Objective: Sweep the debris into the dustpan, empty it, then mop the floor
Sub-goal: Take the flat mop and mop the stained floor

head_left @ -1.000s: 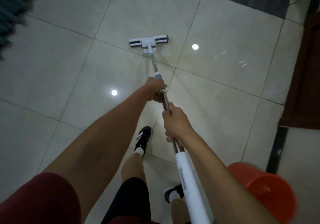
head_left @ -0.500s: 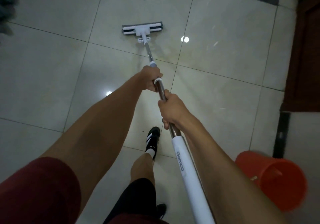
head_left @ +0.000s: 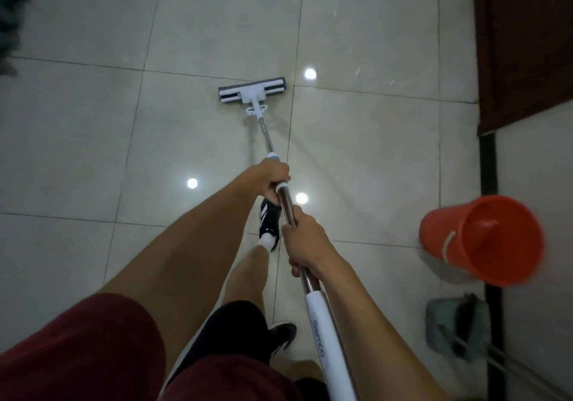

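Glossy tiled floor (head_left: pixel 356 140), mop head (head_left: pixel 251 92), orange bucket (head_left: pixel 483 239), dustpan (head_left: pixel 455 326)

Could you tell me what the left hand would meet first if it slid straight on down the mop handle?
Probably the mop head: ahead of the left hand only bare mop handle shows.

Ahead and left of my two-handed grip on the mop (head_left: pixel 252 93), bare floor (head_left: pixel 93 140) lay open. To its right stood an orange bucket (head_left: pixel 483 239), a dustpan (head_left: pixel 455 326) and a wooden door (head_left: pixel 527 44).
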The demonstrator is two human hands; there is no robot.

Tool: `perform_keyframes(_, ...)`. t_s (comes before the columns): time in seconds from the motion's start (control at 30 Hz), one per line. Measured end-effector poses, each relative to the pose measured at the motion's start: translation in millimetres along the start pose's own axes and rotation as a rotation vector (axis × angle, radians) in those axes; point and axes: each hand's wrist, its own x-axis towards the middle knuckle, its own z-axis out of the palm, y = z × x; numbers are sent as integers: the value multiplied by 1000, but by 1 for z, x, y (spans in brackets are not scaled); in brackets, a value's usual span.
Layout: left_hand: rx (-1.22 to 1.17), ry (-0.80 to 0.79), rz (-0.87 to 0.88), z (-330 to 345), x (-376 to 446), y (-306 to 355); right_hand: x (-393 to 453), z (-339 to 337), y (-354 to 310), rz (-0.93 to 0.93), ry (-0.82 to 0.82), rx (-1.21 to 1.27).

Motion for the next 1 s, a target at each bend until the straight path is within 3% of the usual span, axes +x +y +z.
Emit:
perform_keyframes(0.2,181,54,46,78,-28,-49,-63,14,86,20,49,209)
perform_keyframes(0.4,112,81,150,89,-26,-46,-61,8,89,-52,194,221)
perform_keyframes(0.67,43,104,216,31,7,24,10,-7,15,-69,225,230)
perform_keyframes(1.0,100,25,254,-108,86,224,160,-64,-181,-34,229,349)
